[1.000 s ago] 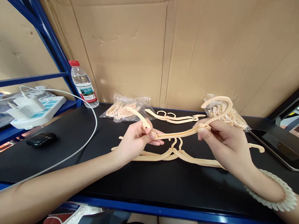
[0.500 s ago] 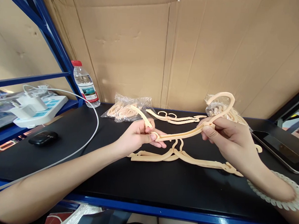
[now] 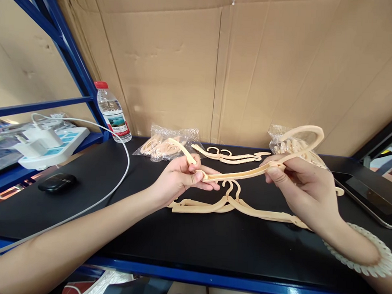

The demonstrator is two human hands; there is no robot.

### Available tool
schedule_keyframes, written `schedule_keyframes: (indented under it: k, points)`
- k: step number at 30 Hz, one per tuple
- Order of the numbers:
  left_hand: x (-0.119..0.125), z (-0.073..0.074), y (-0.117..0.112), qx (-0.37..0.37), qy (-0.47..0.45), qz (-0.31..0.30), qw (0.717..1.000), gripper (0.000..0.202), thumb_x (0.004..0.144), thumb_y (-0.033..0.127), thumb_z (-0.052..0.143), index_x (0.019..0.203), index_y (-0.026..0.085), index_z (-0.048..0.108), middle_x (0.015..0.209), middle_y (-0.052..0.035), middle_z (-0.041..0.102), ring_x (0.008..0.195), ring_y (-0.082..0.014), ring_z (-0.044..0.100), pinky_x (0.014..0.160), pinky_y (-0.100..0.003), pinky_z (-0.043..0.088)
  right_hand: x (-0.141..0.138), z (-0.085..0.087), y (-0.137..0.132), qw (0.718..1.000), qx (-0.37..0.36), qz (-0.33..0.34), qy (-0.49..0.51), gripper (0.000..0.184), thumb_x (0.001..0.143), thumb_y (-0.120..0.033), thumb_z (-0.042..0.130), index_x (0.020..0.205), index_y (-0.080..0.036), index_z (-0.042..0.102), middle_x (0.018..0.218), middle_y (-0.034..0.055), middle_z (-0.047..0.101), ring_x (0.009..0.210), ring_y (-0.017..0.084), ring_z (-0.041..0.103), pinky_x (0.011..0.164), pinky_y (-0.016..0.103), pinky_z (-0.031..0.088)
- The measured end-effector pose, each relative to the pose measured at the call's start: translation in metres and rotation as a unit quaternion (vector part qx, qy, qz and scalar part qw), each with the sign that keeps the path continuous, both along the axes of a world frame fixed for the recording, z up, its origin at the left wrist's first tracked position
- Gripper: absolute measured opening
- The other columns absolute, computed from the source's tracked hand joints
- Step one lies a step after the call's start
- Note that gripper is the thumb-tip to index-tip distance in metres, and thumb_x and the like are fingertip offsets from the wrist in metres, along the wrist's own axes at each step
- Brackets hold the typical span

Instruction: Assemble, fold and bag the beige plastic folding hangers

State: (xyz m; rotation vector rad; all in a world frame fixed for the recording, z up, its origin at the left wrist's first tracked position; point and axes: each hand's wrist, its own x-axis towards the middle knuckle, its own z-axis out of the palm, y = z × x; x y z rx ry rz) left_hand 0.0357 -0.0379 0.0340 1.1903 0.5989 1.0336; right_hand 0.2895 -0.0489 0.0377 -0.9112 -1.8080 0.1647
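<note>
One cream plastic hanger (image 3: 237, 175) is held above the counter (image 3: 211, 247), pinched at its arm's end by the left hand (image 3: 181, 179) and below its hook by the right hand (image 3: 307, 191), the fingers of both closed on it, seemingly for steadiness. Mid-counter, other hangers (image 3: 203, 208) are laid; along the back edge, bagged hangers (image 3: 160, 147) are set, probably for working room.

Bright light leaves soft sheen on the cardboard (image 3: 166, 72).
</note>
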Motion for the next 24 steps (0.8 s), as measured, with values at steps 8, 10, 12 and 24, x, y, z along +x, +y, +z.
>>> schedule_keyframes:
  k: [8,10,12,24]
  points:
    - [0.0064,0.0012,-0.0079,0.044,-0.025,0.097,0.994,0.033,0.082,0.005,0.063,0.066,0.017,0.038,0.093,-0.0078,0.077,0.084,-0.0234,0.075,0.081,-0.029,0.060,-0.0075,-0.0017,-0.0077,0.995,0.081,-0.049,-0.030,0.019,0.090,-0.020,0.058,0.071,-0.021,0.060,0.083,0.0040,0.073,0.066,0.015,0.066,0.057,0.025,0.049]
    - [0.0064,0.0021,-0.0083,0.041,-0.030,0.099,0.994,0.031,0.082,0.004,0.062,0.066,0.017,0.038,0.091,-0.0071,0.076,0.084,-0.0242,0.075,0.081,-0.030,0.060,-0.0066,-0.0031,-0.0071,0.996,0.078,-0.048,-0.020,0.021,0.089,-0.022,0.058,0.068,-0.022,0.059,0.079,0.0022,0.072,0.064,0.014,0.066,0.056,0.024,0.049]
    - [0.0059,0.0023,-0.0080,0.039,-0.038,0.095,0.994,0.030,0.083,0.004,0.060,0.066,0.017,0.039,0.090,-0.0068,0.075,0.085,-0.0250,0.075,0.081,-0.031,0.060,-0.0054,-0.0043,-0.0063,0.996,0.075,-0.047,-0.008,0.021,0.089,-0.023,0.058,0.068,-0.022,0.060,0.076,0.0007,0.072,0.063,0.013,0.065,0.055,0.023,0.048]
    - [0.0017,0.0035,-0.0040,0.035,-0.064,0.057,0.996,0.028,0.082,0.001,0.056,0.065,0.016,0.040,0.087,-0.0112,0.076,0.083,-0.0297,0.075,0.081,-0.035,0.059,-0.0027,-0.0038,-0.0063,0.999,0.032,-0.027,0.008,0.024,0.090,-0.026,0.058,0.067,-0.020,0.061,0.074,0.0015,0.070,0.063,0.012,0.063,0.057,0.023,0.048]
